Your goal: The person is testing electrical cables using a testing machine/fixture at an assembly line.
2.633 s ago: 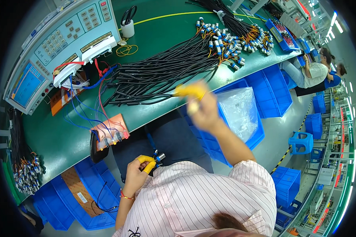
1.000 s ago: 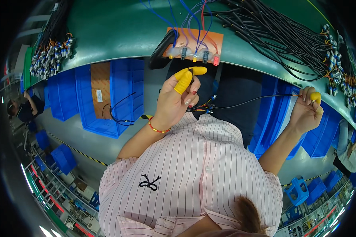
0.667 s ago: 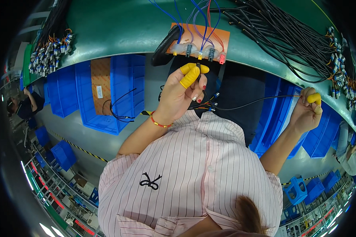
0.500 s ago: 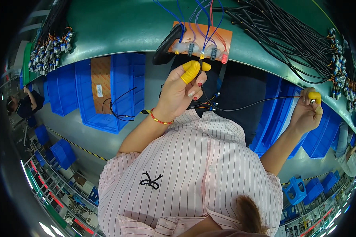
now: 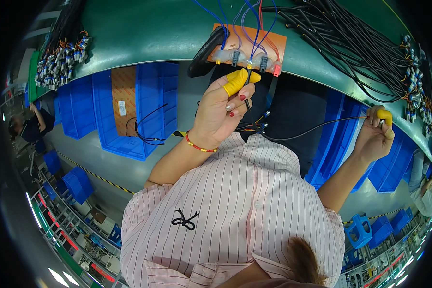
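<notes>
My left hand, with yellow finger cots on thumb and finger, pinches one end of a black cable right below a yellow connector. That connector is at the front edge of an orange board, which also carries dark connectors and a red connector. Whether the cable end sits inside it cannot be made out. Out to the right, my right hand, one finger in a yellow cot, is closed on the cable's other end, where a bit of orange wire shows. The cable sags between both hands.
Blue and red wires run up from the board. A black padded strip lies across its left side. Bundles of black cables with metal connectors lie on the green table at left and right. Blue bins stand below its edge; more cable rests on my lap.
My left hand and the board appear slightly farther right in view. My left hand still pinches the cable at the yellow connector, and my right hand keeps its hold.
</notes>
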A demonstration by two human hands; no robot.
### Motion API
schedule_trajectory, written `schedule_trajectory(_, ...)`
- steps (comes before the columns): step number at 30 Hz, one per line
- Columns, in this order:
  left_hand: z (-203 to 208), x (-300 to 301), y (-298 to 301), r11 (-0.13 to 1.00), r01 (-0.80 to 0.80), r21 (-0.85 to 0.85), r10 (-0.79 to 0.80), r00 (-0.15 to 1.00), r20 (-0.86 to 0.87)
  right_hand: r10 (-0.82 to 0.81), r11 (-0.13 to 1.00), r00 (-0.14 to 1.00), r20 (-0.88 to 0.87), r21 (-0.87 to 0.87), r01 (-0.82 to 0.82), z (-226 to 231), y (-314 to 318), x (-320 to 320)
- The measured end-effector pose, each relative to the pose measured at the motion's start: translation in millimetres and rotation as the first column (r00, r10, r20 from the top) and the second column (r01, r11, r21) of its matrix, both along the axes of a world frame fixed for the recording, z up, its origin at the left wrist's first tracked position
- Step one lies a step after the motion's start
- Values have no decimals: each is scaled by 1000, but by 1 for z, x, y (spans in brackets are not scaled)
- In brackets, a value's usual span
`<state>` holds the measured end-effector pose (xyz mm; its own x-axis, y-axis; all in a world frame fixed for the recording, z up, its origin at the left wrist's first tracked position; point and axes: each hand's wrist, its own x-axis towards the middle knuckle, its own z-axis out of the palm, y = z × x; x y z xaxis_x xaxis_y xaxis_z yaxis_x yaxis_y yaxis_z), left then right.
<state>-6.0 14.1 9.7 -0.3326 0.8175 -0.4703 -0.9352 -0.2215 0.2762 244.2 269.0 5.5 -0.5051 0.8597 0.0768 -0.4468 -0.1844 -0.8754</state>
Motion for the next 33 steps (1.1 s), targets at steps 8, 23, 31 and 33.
schedule_trajectory(8,-5,-6,6,994,108,-14,-109,983,-150,-10,995,999,40,102,6,11,-6,-5)
schedule_trajectory(23,-1,10,11,991,27,-128,-87,865,-495,-9,999,997,-76,52,13,8,-2,9)
schedule_trajectory(31,8,52,-20,891,278,-358,-452,617,-645,-107,994,992,-66,-22,106,13,2,32)
schedule_trajectory(33,-5,51,-27,787,505,-354,-616,644,-452,-131,990,984,-122,-68,123,17,3,32)
